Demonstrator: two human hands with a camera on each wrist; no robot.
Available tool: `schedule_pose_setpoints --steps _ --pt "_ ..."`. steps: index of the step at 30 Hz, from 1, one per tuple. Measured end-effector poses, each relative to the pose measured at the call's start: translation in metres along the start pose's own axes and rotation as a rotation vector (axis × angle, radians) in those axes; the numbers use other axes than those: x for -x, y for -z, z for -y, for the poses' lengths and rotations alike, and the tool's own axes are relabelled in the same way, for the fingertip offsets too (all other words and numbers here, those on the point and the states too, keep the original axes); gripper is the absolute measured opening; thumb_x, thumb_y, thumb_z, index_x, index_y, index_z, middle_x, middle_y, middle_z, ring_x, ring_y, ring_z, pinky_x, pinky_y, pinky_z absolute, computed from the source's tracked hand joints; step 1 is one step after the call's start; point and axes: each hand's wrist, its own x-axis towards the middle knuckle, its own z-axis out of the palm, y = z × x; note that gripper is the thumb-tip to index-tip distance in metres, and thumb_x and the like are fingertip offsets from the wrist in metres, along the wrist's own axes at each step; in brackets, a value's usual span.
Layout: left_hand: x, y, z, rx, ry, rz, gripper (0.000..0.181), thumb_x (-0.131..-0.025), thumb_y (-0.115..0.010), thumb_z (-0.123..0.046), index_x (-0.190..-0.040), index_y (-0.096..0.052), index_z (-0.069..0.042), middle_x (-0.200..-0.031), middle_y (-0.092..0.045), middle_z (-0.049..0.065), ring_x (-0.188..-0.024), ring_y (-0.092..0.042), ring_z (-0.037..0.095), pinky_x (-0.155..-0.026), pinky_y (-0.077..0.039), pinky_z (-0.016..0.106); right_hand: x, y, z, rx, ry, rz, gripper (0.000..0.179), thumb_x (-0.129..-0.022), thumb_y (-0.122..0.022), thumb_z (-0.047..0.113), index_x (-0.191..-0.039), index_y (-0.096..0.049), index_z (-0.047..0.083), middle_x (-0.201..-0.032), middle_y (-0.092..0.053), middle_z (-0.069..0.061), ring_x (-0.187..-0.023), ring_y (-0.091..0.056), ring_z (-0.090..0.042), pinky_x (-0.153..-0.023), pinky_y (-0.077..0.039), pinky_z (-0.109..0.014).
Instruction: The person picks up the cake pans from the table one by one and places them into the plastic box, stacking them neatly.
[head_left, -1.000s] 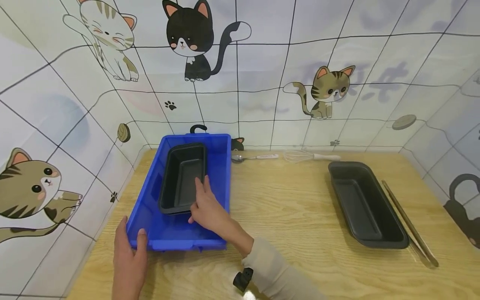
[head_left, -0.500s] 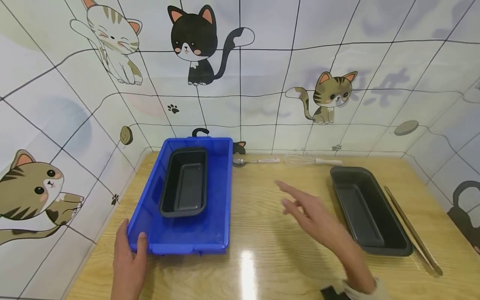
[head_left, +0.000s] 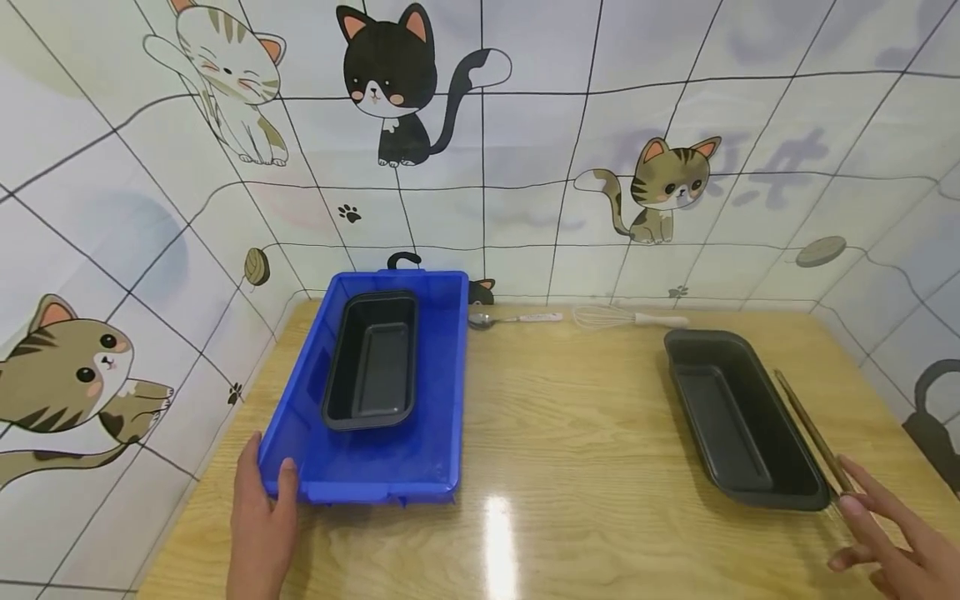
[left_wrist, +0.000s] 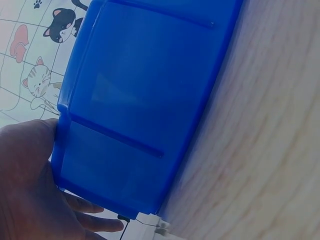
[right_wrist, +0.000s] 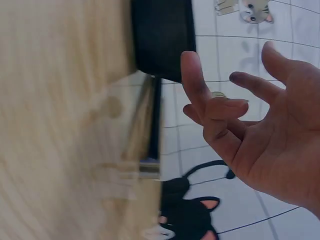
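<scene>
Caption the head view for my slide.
Left hand on a blue tray with a dark pan inside; right hand near a slim utensil beside another pan.

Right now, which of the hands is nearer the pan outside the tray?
Right. The right hand is beside that pan; the left hand is far left, at a corner of the tray.

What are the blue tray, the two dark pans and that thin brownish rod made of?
Blue tray: probably smooth, lightly glossy plastic; moulded ribs show outside.
Pan inside it and right-hand pan: likely coated metal, by their even, dark satin sheen.
Thin rod: golden-brown with a slight shine; metal or varnished wood, I can't tell.
</scene>
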Motion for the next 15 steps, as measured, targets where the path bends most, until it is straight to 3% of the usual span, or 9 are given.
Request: schedule_pose_setpoints --steps 1,2,4,7,8,12,15 --pt "0.0 0.0 0.0 -0.001 0.002 0.004 0.07 -0.12 -0.039 -0.032 -0.176 -0.008 -0.005 -0.179 -0.014 0.033 -0.163 -0.019 0.059 -0.132 -0.018 0.074 -0.001 -0.004 -0.006 -0.057 -0.021 0.044 0.068 -0.123 -0.027 0.034 -0.17 0.022 0.038 -0.149 -0.022 -0.061 -0.07 -0.077 -0.018 -0.065 -0.056 -0.033" --pt "0.0 0.0 0.001 -0.002 0.001 0.005 0.07 -0.12 -0.039 -0.032 -0.177 -0.008 -0.006 -0.179 -0.014 0.033 -0.163 -0.019 0.058 -0.132 -0.018 0.074 -0.004 -0.008 -0.011 -0.12 -0.051 0.077 0.067 -0.123 -0.026 0.036 -0.166 0.025 0.044 -0.148 -0.028 -0.056 -0.073 -0.077 -0.015 -0.05 -0.045 -0.033" --pt "0.0 0.0 0.002 0.008 -0.015 -0.005 0.07 -0.119 -0.041 -0.031 -0.176 -0.009 -0.005 -0.179 -0.015 0.033 -0.163 -0.02 0.058 -0.132 -0.018 0.074 -0.01 -0.014 -0.017 -0.181 -0.071 0.105 0.068 -0.123 -0.026 0.038 -0.168 0.024 0.039 -0.138 -0.049 -0.044 -0.079 -0.079 -0.017 -0.053 -0.045 -0.037" --pt "0.0 0.0 0.003 0.021 -0.036 -0.01 0.07 -0.119 -0.042 -0.03 -0.176 -0.01 -0.005 -0.179 -0.016 0.032 -0.163 -0.02 0.058 -0.132 -0.018 0.073 -0.019 -0.017 -0.021 -0.221 -0.076 0.145 0.067 -0.123 -0.023 0.039 -0.17 0.024 0.033 -0.106 -0.073 -0.014 -0.085 -0.081 -0.019 -0.057 -0.047 -0.035" --pt "0.0 0.0 0.003 0.022 -0.039 -0.011 0.07 -0.119 -0.042 -0.03 -0.176 -0.011 -0.005 -0.179 -0.016 0.033 -0.163 -0.021 0.058 -0.132 -0.018 0.073 -0.022 -0.018 -0.022 -0.235 -0.085 0.155 0.067 -0.123 -0.023 0.04 -0.171 0.023 0.033 -0.099 -0.075 -0.006 -0.087 -0.081 -0.019 -0.059 -0.05 -0.033" --pt "-0.001 -0.001 0.003 0.008 -0.019 -0.002 0.071 -0.119 -0.042 -0.032 -0.176 -0.009 -0.005 -0.179 -0.016 0.032 -0.164 -0.02 0.057 -0.132 -0.018 0.074 -0.033 -0.022 -0.025 -0.272 -0.074 0.193 0.065 -0.122 -0.023 0.042 -0.172 0.019 0.036 -0.111 -0.075 0.012 -0.093 -0.082 -0.019 -0.072 -0.063 -0.031" --pt "-0.002 0.0 0.003 0.005 -0.014 -0.004 0.071 -0.119 -0.041 -0.032 -0.176 -0.009 -0.005 -0.179 -0.016 0.033 -0.164 -0.02 0.057 -0.132 -0.018 0.074 -0.04 -0.025 -0.028 -0.297 -0.039 0.165 0.064 -0.122 -0.026 0.04 -0.174 0.012 0.037 -0.111 -0.066 0.03 -0.088 -0.08 -0.023 -0.065 -0.059 -0.035"
